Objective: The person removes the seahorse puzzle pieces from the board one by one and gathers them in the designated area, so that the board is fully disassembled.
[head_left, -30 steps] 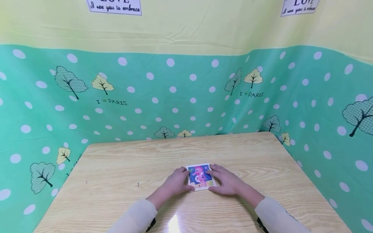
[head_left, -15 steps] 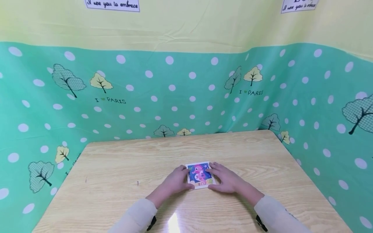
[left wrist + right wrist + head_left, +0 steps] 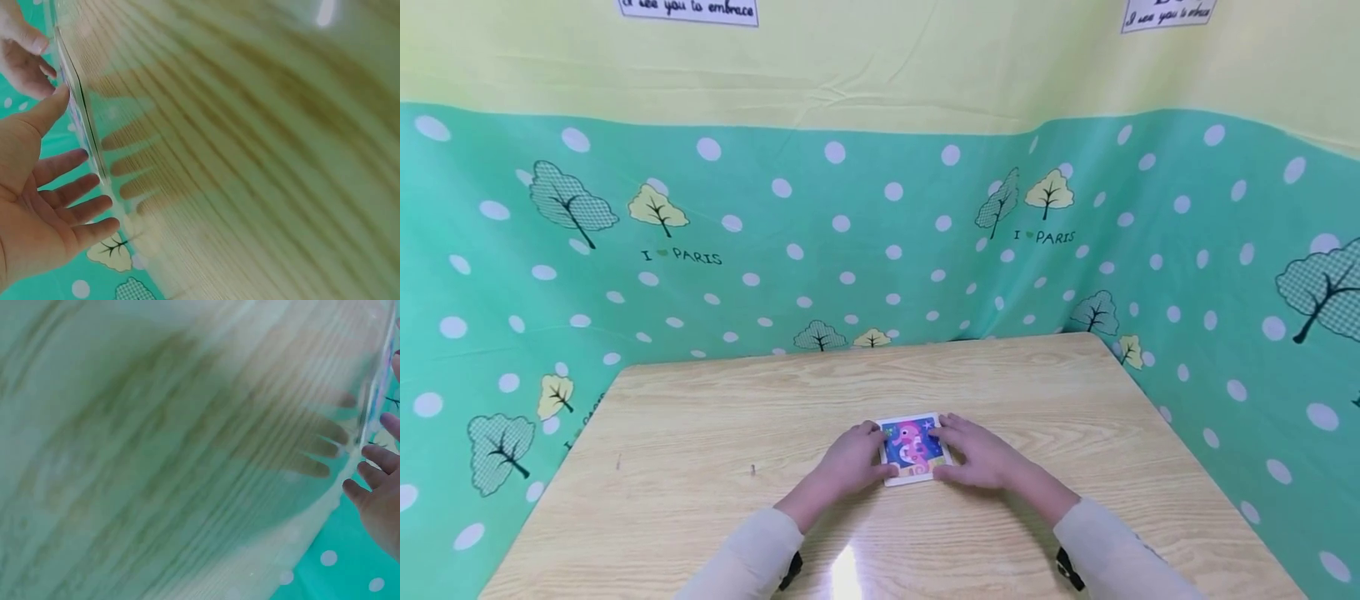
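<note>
A small square picture board (image 3: 912, 450) with a white border lies on the wooden table; it shows a pink seahorse on blue. Along its left side rests my left hand (image 3: 848, 460), thumb at the near corner and index finger higher up. My right hand (image 3: 979, 454) is at the opposite side, with fingertips over the border. Seen from the left wrist, the board (image 3: 80, 109) appears edge-on and thin, a dark line running along its side. The left fingers there are spread and relaxed. In the right wrist view the right hand (image 3: 382, 503) is partly cut off, its fingers loosely extended.
The wooden table (image 3: 715, 417) has a glossy surface that mirrors the hands. A small dark mark (image 3: 753, 470) shows left of the board. Green polka-dot cloth (image 3: 760, 208) with printed trees hangs behind and along both sides.
The head view has shifted slightly. Both hands keep nearly the same place at the sides of the picture board.
</note>
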Action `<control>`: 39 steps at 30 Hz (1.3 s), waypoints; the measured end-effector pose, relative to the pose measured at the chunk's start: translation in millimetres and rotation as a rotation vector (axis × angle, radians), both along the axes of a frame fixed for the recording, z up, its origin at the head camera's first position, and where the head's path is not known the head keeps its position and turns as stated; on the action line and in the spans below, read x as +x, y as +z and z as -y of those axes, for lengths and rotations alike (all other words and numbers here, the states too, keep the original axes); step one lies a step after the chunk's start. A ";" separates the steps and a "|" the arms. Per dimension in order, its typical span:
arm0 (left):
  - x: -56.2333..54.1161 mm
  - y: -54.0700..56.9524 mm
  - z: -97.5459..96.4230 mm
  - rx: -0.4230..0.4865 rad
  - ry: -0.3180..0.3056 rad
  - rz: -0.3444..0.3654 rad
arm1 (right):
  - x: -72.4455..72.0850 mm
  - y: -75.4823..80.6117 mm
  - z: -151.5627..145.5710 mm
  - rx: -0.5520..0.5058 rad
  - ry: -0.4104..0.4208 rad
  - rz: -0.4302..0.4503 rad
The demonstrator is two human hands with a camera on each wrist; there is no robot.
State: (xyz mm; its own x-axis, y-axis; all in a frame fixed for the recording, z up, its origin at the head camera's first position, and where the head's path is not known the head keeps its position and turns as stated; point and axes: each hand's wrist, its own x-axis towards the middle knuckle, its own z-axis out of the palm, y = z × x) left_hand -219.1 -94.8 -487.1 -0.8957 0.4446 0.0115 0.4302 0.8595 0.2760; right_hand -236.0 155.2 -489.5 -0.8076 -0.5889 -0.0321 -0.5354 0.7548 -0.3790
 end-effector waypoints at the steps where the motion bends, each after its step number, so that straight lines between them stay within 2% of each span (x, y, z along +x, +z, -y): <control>1: -0.5 -0.3 -0.7 0.001 -0.005 -0.002 | 0.1 1.4 -0.1 -0.027 -0.023 0.012; 7: -2.7 -4.6 -6.0 0.016 -0.036 0.010 | -1.7 3.6 -0.1 -0.129 -0.123 0.056; 15: -2.5 -6.8 -13.7 0.008 -0.145 -0.042 | -4.4 -0.8 1.9 -0.212 -0.178 0.090; 19: -4.6 -9.7 -16.2 0.004 -0.174 -0.051 | -4.3 -1.0 3.4 -0.256 -0.188 0.112; 29: -7.6 -4.9 -16.5 -0.011 -0.186 0.008 | -7.3 -2.6 6.9 -0.267 -0.222 0.115; 39: -8.6 -8.0 -9.2 0.003 -0.226 -0.046 | -13.9 0.6 13.0 -0.254 -0.270 0.155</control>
State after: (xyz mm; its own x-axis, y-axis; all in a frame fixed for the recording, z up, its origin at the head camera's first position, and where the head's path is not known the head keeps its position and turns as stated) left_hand -227.7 -85.6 -495.1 -0.7718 0.6338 0.0517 0.6240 0.7391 0.2538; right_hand -249.9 142.2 -488.9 -0.9314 -0.3611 -0.0459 -0.2527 0.7323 -0.6324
